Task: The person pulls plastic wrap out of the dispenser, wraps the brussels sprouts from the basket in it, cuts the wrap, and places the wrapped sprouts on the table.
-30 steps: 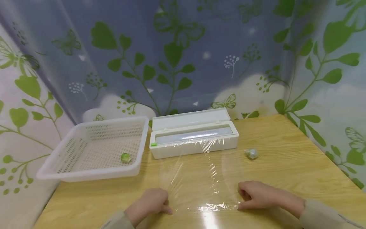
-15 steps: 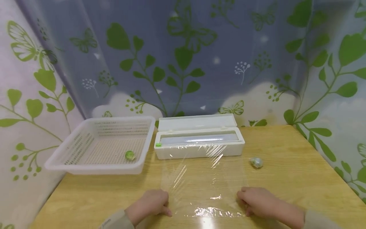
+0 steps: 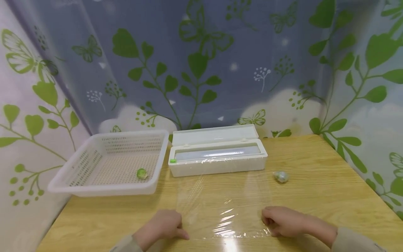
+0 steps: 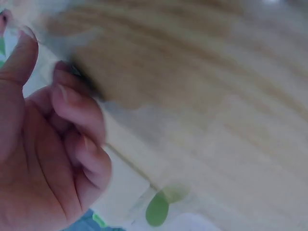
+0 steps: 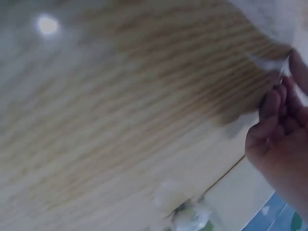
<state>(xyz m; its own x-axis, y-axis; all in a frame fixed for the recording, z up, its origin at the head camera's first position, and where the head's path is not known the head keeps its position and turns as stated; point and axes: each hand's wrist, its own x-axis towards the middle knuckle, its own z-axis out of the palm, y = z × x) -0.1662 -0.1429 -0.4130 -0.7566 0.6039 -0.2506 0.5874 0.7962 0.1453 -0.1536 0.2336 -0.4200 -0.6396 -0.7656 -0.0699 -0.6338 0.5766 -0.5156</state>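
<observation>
A sheet of clear plastic wrap (image 3: 226, 210) runs from the roll in the white dispenser box (image 3: 217, 166) toward the front of the table. My left hand (image 3: 162, 224) grips the sheet's near left corner, its fingers curled; the exact contact is hard to see. At the near right corner my right hand (image 3: 284, 220) pinches the wrap between thumb and fingers. In the right wrist view, the film gathers at the fingertips of this hand (image 5: 284, 125). The left wrist view shows the other hand (image 4: 53, 144) with its thumb apart from the curled fingers.
A white perforated basket (image 3: 104, 190) stands at the left, with a small green Brussels sprout (image 3: 142, 173) in it. Right of the box lies a small wrapped ball (image 3: 281, 176). The box lid (image 3: 215, 135) is raised. Patterned curtains (image 3: 201, 87) border the wooden table (image 3: 315, 182).
The wrap's glints have shifted and it looks flatter than half a second ago. The right hand has moved slightly nearer the front since the first frame. The head view has shifted a little.
</observation>
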